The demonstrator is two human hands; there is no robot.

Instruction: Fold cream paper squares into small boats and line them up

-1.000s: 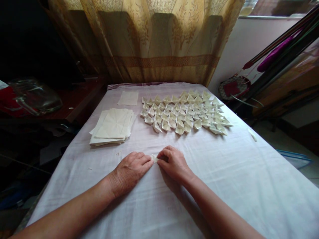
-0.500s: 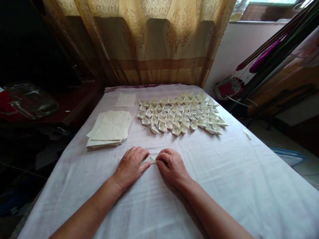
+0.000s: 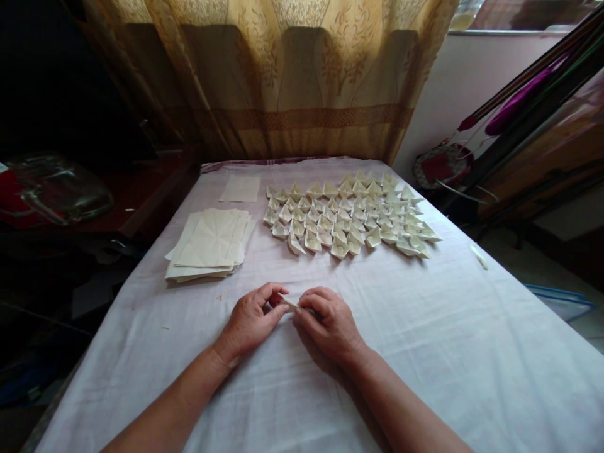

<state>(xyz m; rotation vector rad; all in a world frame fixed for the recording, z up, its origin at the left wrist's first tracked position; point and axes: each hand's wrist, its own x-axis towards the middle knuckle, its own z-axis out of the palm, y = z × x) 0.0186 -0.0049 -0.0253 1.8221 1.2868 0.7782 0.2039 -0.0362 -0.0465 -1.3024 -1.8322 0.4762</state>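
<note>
Between my two hands is a small folded piece of paper (image 3: 290, 305), seen nearly edge-on as a thin pale strip. My left hand (image 3: 255, 314) pinches its left end between thumb and fingers. My right hand (image 3: 329, 318) grips the other end, its curled fingers hiding part of the paper. Beyond my left hand lies a stack of creased cream paper sheets (image 3: 207, 242). Past my right hand, several rows of small folded paper boats (image 3: 340, 220) stand close together on the table.
A single square sheet (image 3: 240, 189) lies behind the stack. White cloth (image 3: 425, 352) covers the table. A white scrap (image 3: 479, 257) is near the right edge. A patterned curtain (image 3: 302, 75) hangs behind; a dark side table (image 3: 155, 189) with a plastic-wrapped item adjoins at left.
The folded paper has turned from showing a triangular face to lying nearly edge-on. My left fingers have lifted and curled more. The whole view has shifted slightly.
</note>
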